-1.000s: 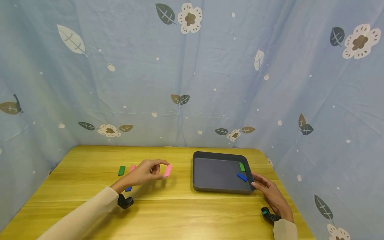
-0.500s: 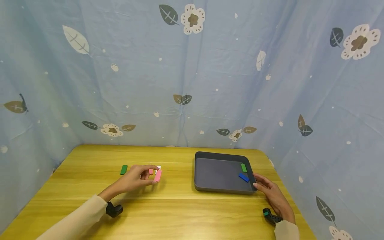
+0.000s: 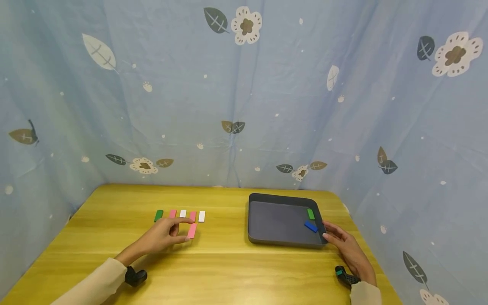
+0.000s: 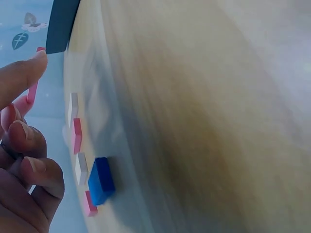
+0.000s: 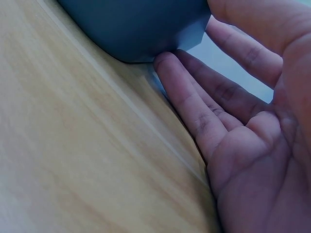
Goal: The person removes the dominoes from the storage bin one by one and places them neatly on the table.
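Between thumb and index finger, my left hand (image 3: 162,235) pinches a small pink tile (image 3: 192,231), held in front of a row of tiles. The row holds a dark green tile (image 3: 158,215), a pink tile (image 3: 173,213), a white tile (image 3: 183,213), another pink tile (image 3: 192,216) and another white tile (image 3: 202,216). A blue tile (image 4: 101,181) shows in the left wrist view; the hand hides it from the head view. My right hand (image 3: 348,250) touches the right side of a dark grey tray (image 3: 287,244) with nearly straight fingers.
Inside the tray lie a bright green tile (image 3: 311,214) and a blue tile (image 3: 310,226), near its right wall. The wooden table (image 3: 225,279) meets a patterned blue curtain (image 3: 190,106) at the back and sides.
My left hand has moved left and nearer to me with the pink tile, uncovering the row of tiles. My right hand and the tray stay in place; the head view has shifted slightly.
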`<state>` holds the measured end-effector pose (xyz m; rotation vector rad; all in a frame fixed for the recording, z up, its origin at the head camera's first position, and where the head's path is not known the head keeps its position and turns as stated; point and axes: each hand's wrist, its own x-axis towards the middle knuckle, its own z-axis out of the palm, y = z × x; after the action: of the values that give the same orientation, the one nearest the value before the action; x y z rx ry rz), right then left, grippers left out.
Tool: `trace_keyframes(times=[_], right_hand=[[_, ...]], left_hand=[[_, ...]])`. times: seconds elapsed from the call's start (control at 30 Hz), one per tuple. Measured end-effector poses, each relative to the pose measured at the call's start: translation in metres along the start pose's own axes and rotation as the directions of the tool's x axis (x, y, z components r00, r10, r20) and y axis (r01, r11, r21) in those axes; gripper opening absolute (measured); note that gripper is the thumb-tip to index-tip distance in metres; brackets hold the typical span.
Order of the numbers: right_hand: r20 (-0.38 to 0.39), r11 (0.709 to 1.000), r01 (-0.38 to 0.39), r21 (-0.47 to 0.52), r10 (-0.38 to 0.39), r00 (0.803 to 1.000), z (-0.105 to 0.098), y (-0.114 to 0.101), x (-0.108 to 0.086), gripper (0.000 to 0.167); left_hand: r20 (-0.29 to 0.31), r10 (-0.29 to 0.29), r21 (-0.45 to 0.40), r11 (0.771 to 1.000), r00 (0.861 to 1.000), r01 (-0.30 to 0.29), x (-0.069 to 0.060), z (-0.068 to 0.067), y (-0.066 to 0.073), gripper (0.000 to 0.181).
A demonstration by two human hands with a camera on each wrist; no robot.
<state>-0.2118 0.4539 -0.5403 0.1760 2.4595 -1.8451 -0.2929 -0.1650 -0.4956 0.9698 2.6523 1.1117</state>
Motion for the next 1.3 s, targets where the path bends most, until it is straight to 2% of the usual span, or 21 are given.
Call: trace_keyframes(times=[0.23, 0.47, 0.73, 1.03, 1.3], right_hand=[[-0.011, 1.000, 0.014, -0.002, -0.014, 1.000, 0.000, 0.000, 0.000, 0.065], [-0.011, 1.000, -0.003, 0.005, 0.003, 1.000, 0.000, 0.003, 0.000, 0.066], [-0.011, 1.000, -0.004, 0.006, 0.004, 1.000, 0.000, 0.003, 0.001, 0.066], [-0.010, 1.000, 0.009, -0.007, -0.009, 1.000, 0.000, 0.000, 0.002, 0.065], [-0.024, 1.000, 0.002, -0.001, -0.002, 1.000, 0.001, 0.000, 0.001, 0.065]], left_hand=[[-0.019, -0.051, 0.032, 0.998, 0.999, 0.052, -0.006, -0.003, -0.005, 0.049], [-0.013, -0.068, 0.047, 0.997, 0.998, 0.068, -0.013, -0.005, -0.012, 0.047], [0.000, -0.147, 0.059, 0.987, 0.989, 0.147, -0.015, -0.007, -0.012, 0.047], [-0.009, -0.130, 0.112, 0.985, 0.992, 0.130, -0.015, -0.008, -0.013, 0.042], [0.033, -0.133, 0.131, 0.983, 0.991, 0.128, -0.013, -0.009, -0.017, 0.043]])
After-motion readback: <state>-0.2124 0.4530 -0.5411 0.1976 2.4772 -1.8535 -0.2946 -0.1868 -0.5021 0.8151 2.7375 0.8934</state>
